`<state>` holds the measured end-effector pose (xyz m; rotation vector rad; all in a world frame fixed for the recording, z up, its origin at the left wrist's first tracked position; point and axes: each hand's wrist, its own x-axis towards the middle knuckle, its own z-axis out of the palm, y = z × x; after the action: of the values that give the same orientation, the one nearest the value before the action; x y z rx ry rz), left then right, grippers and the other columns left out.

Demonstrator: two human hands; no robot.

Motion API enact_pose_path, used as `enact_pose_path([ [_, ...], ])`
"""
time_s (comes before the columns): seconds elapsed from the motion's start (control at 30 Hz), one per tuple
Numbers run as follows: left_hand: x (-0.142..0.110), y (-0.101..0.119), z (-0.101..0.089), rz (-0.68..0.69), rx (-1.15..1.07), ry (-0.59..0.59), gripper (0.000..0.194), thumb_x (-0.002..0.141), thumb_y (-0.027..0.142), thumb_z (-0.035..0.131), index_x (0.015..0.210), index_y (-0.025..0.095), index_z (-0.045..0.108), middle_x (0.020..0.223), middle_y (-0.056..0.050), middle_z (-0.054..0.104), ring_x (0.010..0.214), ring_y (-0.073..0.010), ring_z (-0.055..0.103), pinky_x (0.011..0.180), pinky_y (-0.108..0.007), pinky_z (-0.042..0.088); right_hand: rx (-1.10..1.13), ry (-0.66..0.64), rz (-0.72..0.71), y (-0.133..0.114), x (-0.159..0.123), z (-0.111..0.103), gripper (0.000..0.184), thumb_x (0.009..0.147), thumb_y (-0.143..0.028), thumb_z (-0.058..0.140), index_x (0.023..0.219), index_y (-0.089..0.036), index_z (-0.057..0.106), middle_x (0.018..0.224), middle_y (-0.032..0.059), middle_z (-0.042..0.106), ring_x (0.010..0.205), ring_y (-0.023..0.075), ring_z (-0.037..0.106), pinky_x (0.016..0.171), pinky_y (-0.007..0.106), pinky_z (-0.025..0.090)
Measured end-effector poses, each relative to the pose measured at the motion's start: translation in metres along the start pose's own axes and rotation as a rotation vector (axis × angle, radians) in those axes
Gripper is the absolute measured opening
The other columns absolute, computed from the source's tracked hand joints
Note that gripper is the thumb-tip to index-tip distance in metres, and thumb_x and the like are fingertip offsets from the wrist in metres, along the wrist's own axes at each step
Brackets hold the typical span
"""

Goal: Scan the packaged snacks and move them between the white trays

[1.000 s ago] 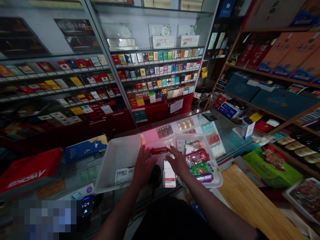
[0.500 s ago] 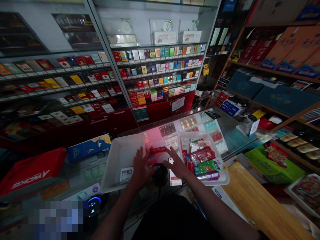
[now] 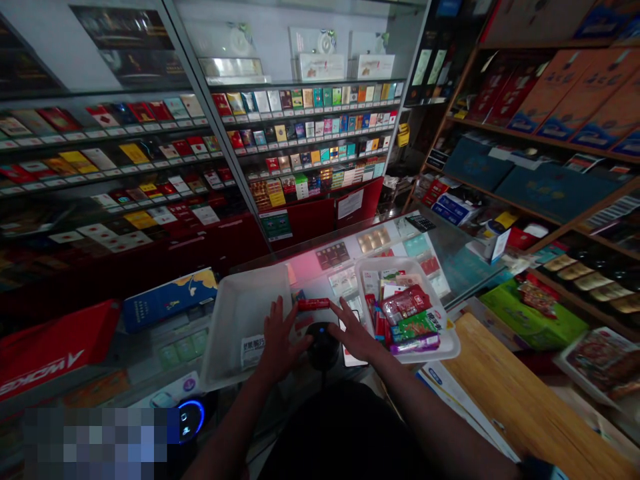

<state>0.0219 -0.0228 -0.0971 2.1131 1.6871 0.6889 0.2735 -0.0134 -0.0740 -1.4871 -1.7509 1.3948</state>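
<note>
A slim red snack packet [image 3: 313, 304] is stretched between my two hands over the glass counter. The fingertips of my left hand [image 3: 279, 339] are at its left end, and those of my right hand [image 3: 356, 335] at its right end. Just below it, between my hands, stands a black scanner [image 3: 321, 343] with a small blue light. To the left, a white plastic bin [image 3: 213, 347] holds one white packet [image 3: 253, 350] with dark lettering. On the right, another white bin [image 3: 453, 350] is piled with colourful snack packets [image 3: 407, 313]. A phone [image 3: 354, 359] lies partly behind my right hand.
Display shelves [image 3: 310, 143] full of small packs rise behind the glass counter [image 3: 465, 267]. A red box [image 3: 60, 347] and a blue box [image 3: 170, 299] sit at left. At right are a wooden surface [image 3: 520, 393], a green box [image 3: 530, 320] and a calculator [image 3: 420, 221].
The bright red glow on the packet has faded, and its surface now looks darker. My hands stay at its two ends. The whole view has shifted slightly.
</note>
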Motion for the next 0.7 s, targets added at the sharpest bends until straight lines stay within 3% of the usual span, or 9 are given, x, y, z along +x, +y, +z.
enact_pose_path([
  [0.13, 0.001, -0.005, 0.003, -0.012, -0.004, -0.015, 0.082, 0.089, 0.060, 0.062, 0.160, 0.030, 0.033, 0.173, -0.014, 0.002, 0.158, -0.0431, 0.002, 0.119, -0.071, 0.017, 0.011, 0.021, 0.025, 0.003, 0.001, 0.002, 0.088, 0.089, -0.083, 0.043, 0.162, -0.035, 0.029, 0.174, 0.0019, 0.001, 0.160, 0.0260, 0.002, 0.129, 0.047, 0.007],
  [0.3, 0.002, -0.004, 0.003, -0.011, -0.041, 0.014, 0.079, 0.091, 0.058, 0.061, 0.159, 0.030, 0.034, 0.174, -0.013, -0.001, 0.159, -0.0405, -0.001, 0.121, -0.070, 0.012, -0.006, 0.023, 0.006, -0.001, 0.003, 0.001, 0.085, 0.090, -0.082, 0.044, 0.160, -0.035, 0.034, 0.174, 0.0025, 0.002, 0.160, 0.0268, 0.005, 0.129, 0.048, 0.011],
  [0.5, 0.000, -0.002, -0.015, -0.050, -0.092, 0.077, 0.073, 0.095, 0.055, 0.057, 0.159, 0.030, 0.034, 0.174, -0.010, -0.001, 0.159, -0.0370, -0.001, 0.124, -0.067, 0.013, -0.137, 0.021, -0.017, -0.025, 0.010, 0.001, 0.079, 0.093, -0.077, 0.045, 0.159, -0.036, 0.036, 0.174, 0.0051, 0.005, 0.160, 0.0302, 0.006, 0.128, 0.053, 0.014],
  [0.7, -0.020, -0.019, -0.032, -0.174, -0.130, 0.162, 0.065, 0.097, 0.055, 0.053, 0.155, 0.028, 0.043, 0.174, -0.008, 0.002, 0.160, -0.0351, 0.005, 0.126, -0.062, 0.016, -0.381, 0.014, -0.125, -0.052, 0.029, 0.019, 0.073, 0.090, -0.067, 0.061, 0.154, -0.036, 0.045, 0.173, 0.0070, 0.009, 0.158, 0.0392, 0.006, 0.124, 0.062, 0.015],
])
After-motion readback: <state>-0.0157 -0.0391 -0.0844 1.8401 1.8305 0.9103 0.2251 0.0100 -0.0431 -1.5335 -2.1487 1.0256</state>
